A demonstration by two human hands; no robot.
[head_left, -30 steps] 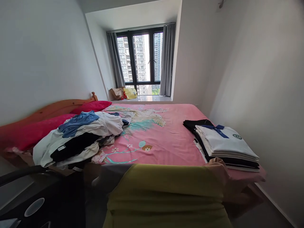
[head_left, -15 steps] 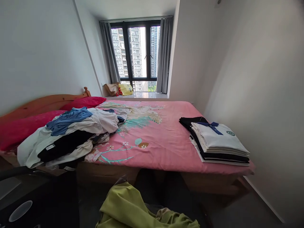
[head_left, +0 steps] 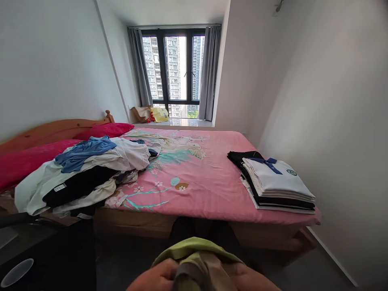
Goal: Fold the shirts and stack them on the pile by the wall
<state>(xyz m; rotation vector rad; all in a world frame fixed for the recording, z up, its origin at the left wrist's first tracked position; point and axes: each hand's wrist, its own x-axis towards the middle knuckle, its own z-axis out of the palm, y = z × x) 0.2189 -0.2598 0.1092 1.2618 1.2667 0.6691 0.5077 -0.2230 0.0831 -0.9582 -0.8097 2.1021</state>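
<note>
At the near side of the pink-covered bed (head_left: 212, 194), low in our view, we have the green garment (head_left: 194, 244) up in front of our legs, clear of the mattress, its paler beige and grey folds bunched in the middle. Our left hand (head_left: 154, 277) curls in on the cloth, pinching it at that side; our right hand (head_left: 253, 277) tucks in against the opposite side, but its fingers vanish into the fabric and we can't tell how tightly they close. We judge this a light, limp piece, soft enough to slump wherever we don't support it, with nothing fragile about it, though a smooth weave might slide a little. Opposite edges look like our best holds, a seam or hem on each side, rather than that loose middle. Out on the bed, a rumpled heap of clothes (head_left: 130, 155) sprawls to our left, and a neat folded stack (head_left: 279, 182) sits to our right.
</note>
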